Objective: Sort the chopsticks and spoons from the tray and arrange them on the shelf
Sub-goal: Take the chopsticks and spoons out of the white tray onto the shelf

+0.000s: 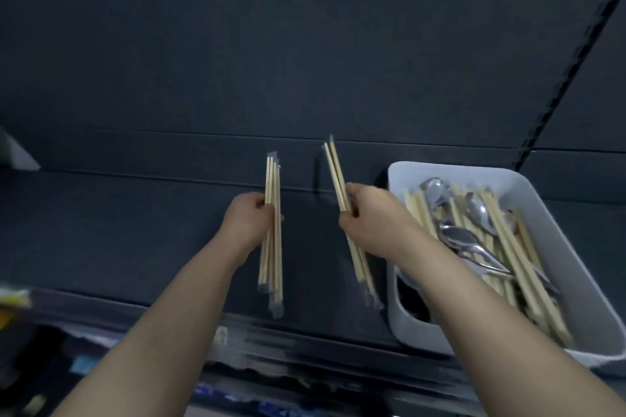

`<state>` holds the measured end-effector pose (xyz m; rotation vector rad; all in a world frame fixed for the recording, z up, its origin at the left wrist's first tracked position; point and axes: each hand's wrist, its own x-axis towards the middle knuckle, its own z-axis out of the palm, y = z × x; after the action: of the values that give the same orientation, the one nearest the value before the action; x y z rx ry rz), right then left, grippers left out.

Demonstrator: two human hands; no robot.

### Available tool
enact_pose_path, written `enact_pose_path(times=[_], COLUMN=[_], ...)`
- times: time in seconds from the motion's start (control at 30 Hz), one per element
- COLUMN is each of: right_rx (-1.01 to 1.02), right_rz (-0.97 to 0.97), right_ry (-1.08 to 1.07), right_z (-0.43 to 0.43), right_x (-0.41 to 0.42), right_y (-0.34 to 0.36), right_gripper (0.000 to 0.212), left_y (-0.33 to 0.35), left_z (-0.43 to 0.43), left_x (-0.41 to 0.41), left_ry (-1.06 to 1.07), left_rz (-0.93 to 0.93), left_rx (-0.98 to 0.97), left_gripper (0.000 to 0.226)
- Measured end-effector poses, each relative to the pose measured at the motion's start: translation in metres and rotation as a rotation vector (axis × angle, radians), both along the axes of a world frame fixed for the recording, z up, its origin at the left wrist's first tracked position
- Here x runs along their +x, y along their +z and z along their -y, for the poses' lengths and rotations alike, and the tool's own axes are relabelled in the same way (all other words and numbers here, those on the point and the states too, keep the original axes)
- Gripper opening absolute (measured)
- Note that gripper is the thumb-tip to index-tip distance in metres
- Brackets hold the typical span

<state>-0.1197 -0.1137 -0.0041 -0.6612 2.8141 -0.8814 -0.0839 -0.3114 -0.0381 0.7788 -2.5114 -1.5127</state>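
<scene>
A dark shelf [118, 230] is seen from above, backed by a dark panel [271, 61]. The left hand [249, 220] is held over the shelf at about seven o'clock from the middle of the view. Its fingers are curled round a thick bundle of chopsticks [272, 179], which is gripped near its middle, with its ends pointing to twelve and six o'clock. Clear wrapping can be made out at both ends.

The right hand [371, 222] is held at three o'clock of the left hand, apart from it. A thinner bundle of chopsticks [333, 166] is gripped in its curled fingers, tilted so that the far ends point to about eleven o'clock and the near ends to about five. Whether either bundle touches the shelf cannot be told.

A white tray [454, 168] is set on the shelf at three o'clock of the right hand, and its near left corner is crossed by the right forearm. In the tray, metal spoons [476, 210] are seen lying over a heap of loose chopsticks [528, 264]. A slotted upright [569, 71] is seen at two o'clock. Below the shelf edge, at eight o'clock, blurred goods [20, 301] are seen, too smeared to be named.
</scene>
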Motion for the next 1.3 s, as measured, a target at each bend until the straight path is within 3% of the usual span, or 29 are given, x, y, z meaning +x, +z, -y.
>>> enact_pose_path(times=[0.2, 0.33, 0.53, 0.67, 0.83, 1.07, 1.2, 1.3], right_rx=[0.144, 0.195, 0.117, 0.366, 0.593, 0.584, 0.513, 0.509], right_rz=[0.266, 0.289, 0.339, 0.113, -0.187, -0.532, -0.578, -0.531], right_ry=[-0.005, -0.029, -0.108, -0.105, -0.060, -0.223, -0.317, -0.399], right_z=[0.092, 0.137, 0.178, 0.176, 0.161, 0.087, 0.014, -0.044], right_x=[0.006, 0.010, 0.013, 0.013, 0.012, 0.007, 0.008, 0.013], right_y=[-0.042, -0.066, -0.083, -0.081, -0.070, -0.044, -0.032, -0.025], right_gripper=[0.018, 0.016, 0.016, 0.019, 0.016, 0.021, 0.007, 0.013], left_y=[-0.035, -0.053, -0.064, -0.067, -0.055, -0.027, -0.015, -0.005], left_z=[0.086, 0.123, 0.141, 0.146, 0.132, 0.060, -0.001, -0.041], left_x=[0.026, 0.024, 0.009, 0.004, 0.000, -0.029, -0.035, -0.038], left_ry=[0.044, 0.007, -0.169, -0.214, -0.256, -0.372, -0.417, -0.437], left_rz=[0.142, 0.189, 0.156, 0.190, 0.183, -0.008, -0.085, -0.146], left_rx=[-0.021, -0.062, -0.188, -0.542, -0.727, -0.605, -0.558, -0.558], left_gripper=[0.021, 0.024, 0.026, 0.026, 0.026, 0.027, 0.023, 0.020])
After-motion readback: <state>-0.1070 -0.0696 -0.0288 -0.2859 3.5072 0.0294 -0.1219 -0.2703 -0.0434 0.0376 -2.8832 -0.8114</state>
